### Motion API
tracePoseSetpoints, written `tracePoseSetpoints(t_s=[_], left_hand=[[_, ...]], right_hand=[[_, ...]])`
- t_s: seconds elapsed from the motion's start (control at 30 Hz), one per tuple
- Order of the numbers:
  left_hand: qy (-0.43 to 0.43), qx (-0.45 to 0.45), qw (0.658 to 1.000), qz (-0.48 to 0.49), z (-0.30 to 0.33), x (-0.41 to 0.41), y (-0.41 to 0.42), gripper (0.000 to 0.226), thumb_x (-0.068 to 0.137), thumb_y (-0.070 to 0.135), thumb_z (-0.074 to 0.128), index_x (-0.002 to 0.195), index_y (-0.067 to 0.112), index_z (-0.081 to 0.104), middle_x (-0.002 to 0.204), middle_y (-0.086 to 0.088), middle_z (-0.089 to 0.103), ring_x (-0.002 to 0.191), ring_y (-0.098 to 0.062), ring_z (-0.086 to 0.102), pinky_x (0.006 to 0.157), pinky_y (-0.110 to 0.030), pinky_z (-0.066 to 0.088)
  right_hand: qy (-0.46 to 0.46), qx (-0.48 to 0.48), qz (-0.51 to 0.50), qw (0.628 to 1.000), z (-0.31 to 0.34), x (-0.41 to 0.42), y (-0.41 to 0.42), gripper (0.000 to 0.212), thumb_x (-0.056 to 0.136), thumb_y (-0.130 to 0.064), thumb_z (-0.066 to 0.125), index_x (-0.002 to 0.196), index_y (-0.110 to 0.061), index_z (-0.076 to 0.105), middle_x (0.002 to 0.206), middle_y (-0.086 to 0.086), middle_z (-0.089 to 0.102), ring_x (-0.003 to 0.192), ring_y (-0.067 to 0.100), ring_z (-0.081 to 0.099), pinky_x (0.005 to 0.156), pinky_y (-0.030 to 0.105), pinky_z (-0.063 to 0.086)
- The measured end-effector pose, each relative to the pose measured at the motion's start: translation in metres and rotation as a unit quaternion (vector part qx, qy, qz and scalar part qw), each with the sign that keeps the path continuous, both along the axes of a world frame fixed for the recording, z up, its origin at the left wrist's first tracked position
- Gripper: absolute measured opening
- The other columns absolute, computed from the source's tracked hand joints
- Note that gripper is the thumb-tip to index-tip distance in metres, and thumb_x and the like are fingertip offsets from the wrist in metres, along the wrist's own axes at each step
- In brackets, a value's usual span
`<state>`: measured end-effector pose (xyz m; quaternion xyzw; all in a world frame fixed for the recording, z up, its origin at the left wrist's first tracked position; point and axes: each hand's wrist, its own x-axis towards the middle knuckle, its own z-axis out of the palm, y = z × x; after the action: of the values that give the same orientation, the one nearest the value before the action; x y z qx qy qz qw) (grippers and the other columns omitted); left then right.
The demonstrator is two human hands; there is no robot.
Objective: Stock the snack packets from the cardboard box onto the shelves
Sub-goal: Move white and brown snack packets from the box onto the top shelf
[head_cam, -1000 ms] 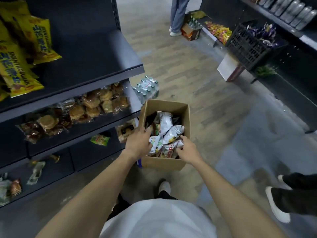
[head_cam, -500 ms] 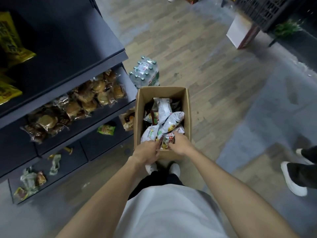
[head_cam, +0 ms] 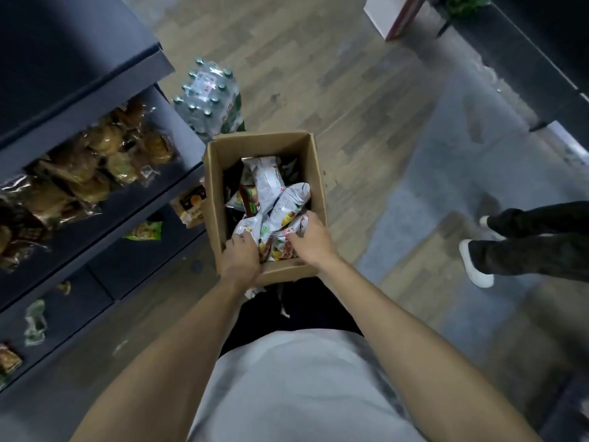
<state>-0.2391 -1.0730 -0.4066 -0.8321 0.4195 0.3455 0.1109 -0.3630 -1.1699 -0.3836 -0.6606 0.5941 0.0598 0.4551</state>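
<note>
Both hands have slid to the cardboard box's [head_cam: 220,199] near edge: left hand [head_cam: 239,261] and right hand [head_cam: 310,239] now curl around snack packets [head_cam: 280,215] heaped there, probably gathering 1 bunch for the shelves [head_cam: 105,218] alongside.

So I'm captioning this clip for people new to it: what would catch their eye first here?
First, the open cardboard box on the floor at centre, stuffed with white snack packets, with the left hand and right hand both gripping packets at its near end. Next, the dark shelves on the left holding clear-wrapped pastries, and the shrink-wrapped pack of water bottles just beyond the box.
</note>
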Motion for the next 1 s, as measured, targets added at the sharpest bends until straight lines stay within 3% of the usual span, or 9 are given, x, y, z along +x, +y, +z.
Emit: tracePoseSetpoints(t_s=[0.07,0.2,0.37,0.43,0.5,0.57,0.63,0.77,1.0], left_hand=[[-0.024,-0.002,1.0,-0.015,-0.002,0.0,0.002,0.045,0.09,0.012,0.052,0.132,0.002,0.039,0.13,-0.017,0.047,0.117,-0.032,0.048,0.088,-0.037,0.046],[-0.043,0.006,0.999,-0.029,-0.009,0.003,0.0,0.045,0.091,0.009,0.05,0.133,0.001,0.038,0.129,-0.016,0.049,0.116,-0.029,0.05,0.088,-0.036,0.048],[-0.055,0.028,0.998,-0.028,-0.016,0.004,-0.012,0.048,0.091,0.015,0.052,0.135,0.001,0.038,0.128,-0.015,0.049,0.113,-0.029,0.052,0.086,-0.036,0.048],[-0.073,0.032,0.996,-0.045,-0.019,0.003,-0.015,0.045,0.091,0.016,0.049,0.134,0.004,0.04,0.128,-0.014,0.05,0.111,-0.029,0.053,0.087,-0.035,0.045],[-0.076,0.022,0.995,-0.059,-0.024,0.004,-0.018,0.045,0.091,0.016,0.05,0.134,0.008,0.04,0.126,-0.013,0.051,0.109,-0.03,0.055,0.088,-0.036,0.043],[-0.076,-0.021,0.996,-0.051,-0.029,0.009,-0.02,0.046,0.089,0.014,0.054,0.133,0.009,0.043,0.122,-0.013,0.054,0.104,-0.033,0.057,0.089,-0.041,0.042],[-0.045,-0.073,0.996,-0.016,-0.031,0.014,-0.022,0.041,0.084,0.007,0.055,0.125,0.005,0.051,0.113,-0.016,0.057,0.094,-0.039,0.059,0.081,-0.046,0.045],[-0.011,-0.136,0.991,0.011,-0.023,0.026,-0.025,0.03,0.084,0.008,0.058,0.114,0.006,0.054,0.105,-0.014,0.055,0.082,-0.04,0.06,0.059,-0.045,0.047],[-0.006,-0.15,0.988,-0.024,0.01,0.057,-0.039,0.031,0.087,0.013,0.051,0.118,0.016,0.045,0.107,-0.006,0.058,0.087,-0.033,0.06,0.065,-0.045,0.049]], right_hand=[[0.006,0.015,-0.01,1.0,-0.006,0.008,-0.003,0.069,0.091,-0.025,0.062,0.149,-0.011,0.029,0.147,0.007,0.042,0.133,0.028,0.042,0.106,0.036,0.039],[0.034,0.041,-0.04,0.998,-0.022,0.021,-0.024,0.062,0.09,-0.024,0.063,0.142,-0.006,0.034,0.139,0.014,0.05,0.127,0.033,0.048,0.099,0.035,0.04],[0.053,0.091,-0.054,0.993,-0.044,0.03,-0.049,0.076,0.089,-0.028,0.064,0.15,-0.012,0.022,0.139,0.012,0.053,0.123,0.032,0.053,0.095,0.033,0.043],[0.046,0.075,-0.021,0.996,-0.049,0.035,-0.053,0.083,0.09,-0.025,0.064,0.155,-0.02,0.013,0.15,0.01,0.042,0.131,0.03,0.047,0.103,0.034,0.04],[0.04,0.05,0.029,0.998,-0.056,0.042,-0.055,0.083,0.093,-0.023,0.06,0.157,-0.022,0.007,0.161,0.01,0.017,0.142,0.029,0.033,0.111,0.035,0.032],[0.031,0.02,0.073,0.997,-0.062,0.048,-0.056,0.082,0.097,-0.025,0.055,0.157,-0.028,-0.001,0.164,0.011,-0.001,0.145,0.031,0.026,0.111,0.037,0.032],[0.026,0.002,0.108,0.994,-0.068,0.054,-0.055,0.085,0.097,-0.026,0.056,0.155,-0.036,-0.006,0.163,0.012,-0.006,0.144,0.032,0.028,0.105,0.036,0.037],[-0.039,-0.032,0.19,0.981,-0.076,0.07,-0.053,0.089,0.094,-0.026,0.061,0.15,-0.051,-0.003,0.162,0.016,-0.004,0.144,0.04,0.023,0.108,0.05,0.038],[-0.009,-0.058,0.237,0.97,-0.078,0.09,-0.052,0.085,0.094,-0.019,0.062,0.149,-0.052,0.006,0.151,0.015,0.013,0.121,0.037,0.037,0.095,0.05,0.045]])
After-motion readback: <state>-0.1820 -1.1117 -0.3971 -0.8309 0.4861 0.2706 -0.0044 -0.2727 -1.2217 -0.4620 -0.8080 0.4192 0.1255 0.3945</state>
